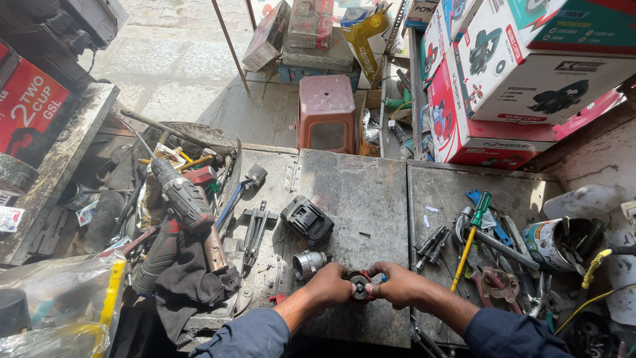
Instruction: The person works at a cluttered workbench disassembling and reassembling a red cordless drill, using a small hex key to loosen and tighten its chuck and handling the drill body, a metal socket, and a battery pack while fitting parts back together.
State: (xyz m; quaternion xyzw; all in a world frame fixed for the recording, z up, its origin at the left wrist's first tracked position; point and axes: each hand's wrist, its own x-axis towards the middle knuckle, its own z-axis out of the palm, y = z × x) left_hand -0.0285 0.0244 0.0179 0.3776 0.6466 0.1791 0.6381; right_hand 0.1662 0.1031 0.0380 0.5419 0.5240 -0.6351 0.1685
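Both hands, fingers tight round 1 red-black part; 1 metal chuck nearby.

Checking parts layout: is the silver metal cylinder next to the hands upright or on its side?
On its side. The silver cylinder lies on the metal bench, open end facing the camera, just beyond the left hand.

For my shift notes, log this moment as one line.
left hand: gripping small round red-and-black part | right hand: gripping same part | nearby: silver metal cylinder, black battery pack
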